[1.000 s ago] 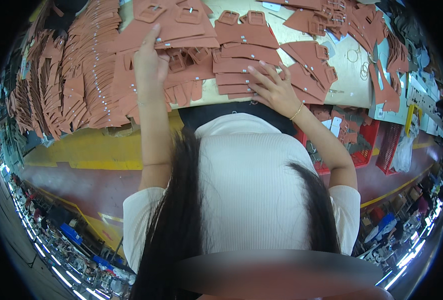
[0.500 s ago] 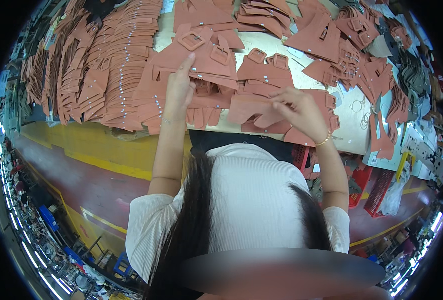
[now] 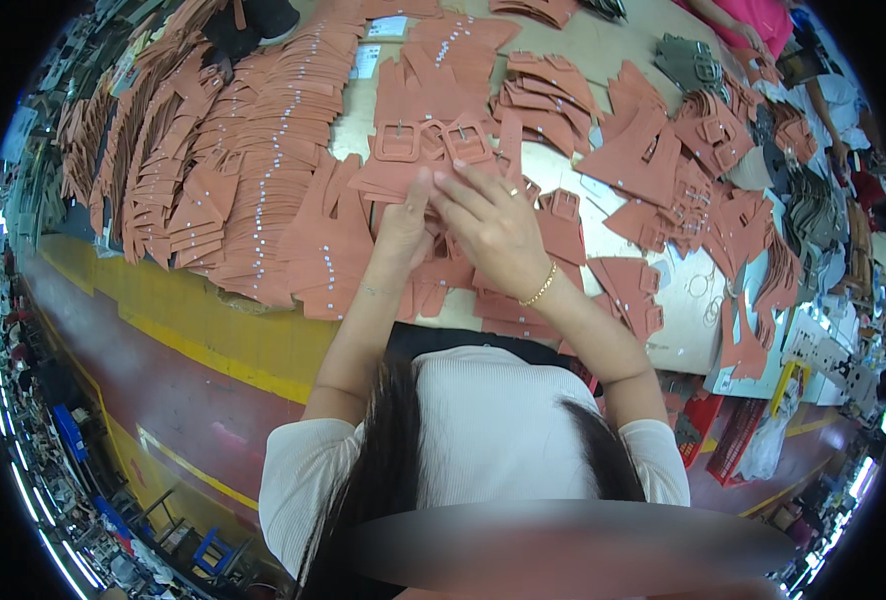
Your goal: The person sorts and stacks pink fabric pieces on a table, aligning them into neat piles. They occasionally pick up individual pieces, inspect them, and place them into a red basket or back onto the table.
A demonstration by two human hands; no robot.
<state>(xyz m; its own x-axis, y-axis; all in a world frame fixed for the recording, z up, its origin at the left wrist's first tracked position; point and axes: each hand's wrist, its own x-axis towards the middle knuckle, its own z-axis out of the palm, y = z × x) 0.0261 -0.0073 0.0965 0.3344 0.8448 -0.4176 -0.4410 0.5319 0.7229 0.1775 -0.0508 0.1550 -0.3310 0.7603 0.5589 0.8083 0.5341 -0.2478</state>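
A small stack of salmon-coloured leather-like cut pieces with square covered buckles (image 3: 391, 178) is held up over the table. My left hand (image 3: 403, 235) grips its lower edge, thumb on top. Close beside it, my right hand (image 3: 498, 235), wearing a ring and a bracelet, lays its fingers over the lower right edge, fingertips near the left thumb. Its thumb and the underside of the stack are hidden. Beneath and around both hands lie more salmon pieces, including a buckled piece (image 3: 565, 205) to the right.
Long overlapping rows of salmon pieces (image 3: 293, 130) cover the left of the table (image 3: 678, 330). Further buckled piles (image 3: 713, 135) and dark green pieces (image 3: 688, 62) lie at the right. Red crates (image 3: 735, 440) stand below the right edge. Another person's hand (image 3: 751, 38) shows at the far right.
My right hand has moved left and up to meet my left hand at the buckled stack. The flat piece it held is no longer distinct. The view has shifted, showing more of the table's far side.
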